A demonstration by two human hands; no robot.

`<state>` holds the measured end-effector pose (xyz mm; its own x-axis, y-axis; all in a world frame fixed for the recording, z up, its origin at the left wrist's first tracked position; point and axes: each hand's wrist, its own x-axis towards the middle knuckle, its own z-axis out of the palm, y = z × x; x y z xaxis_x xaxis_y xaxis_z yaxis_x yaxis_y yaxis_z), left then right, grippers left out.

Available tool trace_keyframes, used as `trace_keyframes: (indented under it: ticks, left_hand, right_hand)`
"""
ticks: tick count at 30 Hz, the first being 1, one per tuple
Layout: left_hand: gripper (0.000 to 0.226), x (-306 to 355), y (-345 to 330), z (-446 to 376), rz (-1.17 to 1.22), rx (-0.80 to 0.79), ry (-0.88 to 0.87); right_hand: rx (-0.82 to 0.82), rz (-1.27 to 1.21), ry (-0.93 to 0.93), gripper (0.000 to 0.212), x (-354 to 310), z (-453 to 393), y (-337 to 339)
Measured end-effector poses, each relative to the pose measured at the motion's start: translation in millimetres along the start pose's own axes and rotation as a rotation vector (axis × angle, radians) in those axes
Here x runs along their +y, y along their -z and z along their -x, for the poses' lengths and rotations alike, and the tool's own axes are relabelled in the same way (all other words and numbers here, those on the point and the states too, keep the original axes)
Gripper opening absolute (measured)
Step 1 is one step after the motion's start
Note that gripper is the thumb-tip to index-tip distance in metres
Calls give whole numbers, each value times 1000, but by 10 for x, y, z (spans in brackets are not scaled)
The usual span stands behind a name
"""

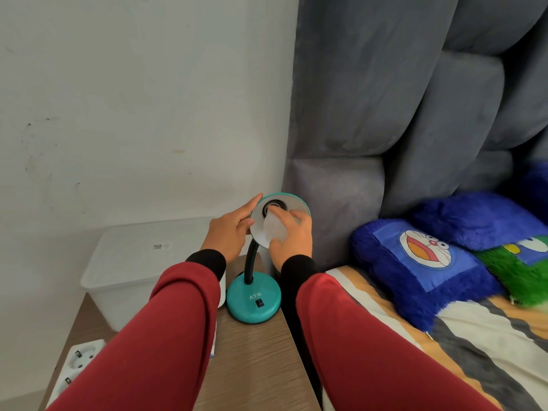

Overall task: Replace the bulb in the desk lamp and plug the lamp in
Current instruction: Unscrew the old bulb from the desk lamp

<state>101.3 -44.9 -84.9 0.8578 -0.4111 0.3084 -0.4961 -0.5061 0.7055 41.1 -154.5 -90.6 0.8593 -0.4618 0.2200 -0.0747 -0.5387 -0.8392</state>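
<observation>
A teal desk lamp stands on a wooden bedside table, its round base marked ATN and its black gooseneck bent upward. The lamp shade faces me, with the dark socket visible inside. My left hand grips the left rim of the shade. My right hand holds a white bulb inside the shade, just below the socket. Whether the bulb's base touches the socket is hidden by my fingers.
A white power strip lies at the table's front left. A translucent white plastic box stands behind my left arm. A grey padded headboard and a bed with blue plush pillows are on the right.
</observation>
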Motion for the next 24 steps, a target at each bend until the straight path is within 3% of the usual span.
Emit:
trace_keyframes:
  ticks: [4, 9, 15, 22, 24]
  left_hand:
    - [51, -21, -12, -5, 7, 5, 3]
    - [50, -5, 7, 8, -8, 5, -5]
    - [51, -20, -6, -7, -10, 4, -1]
    - [51, -4, -6, -5, -25, 11, -3]
    - [51, -6, -5, -1, -23, 10, 0]
  right_hand:
    - [16, -62, -35, 51, -26, -30, 2]
    - [66, 38, -44, 74, -46, -32, 29]
    - [63, 81, -28, 63, -31, -22, 31]
    - [60, -66, -58, 75, -18, 2, 69]
    - [78, -52, -67, 70, -21, -8, 62]
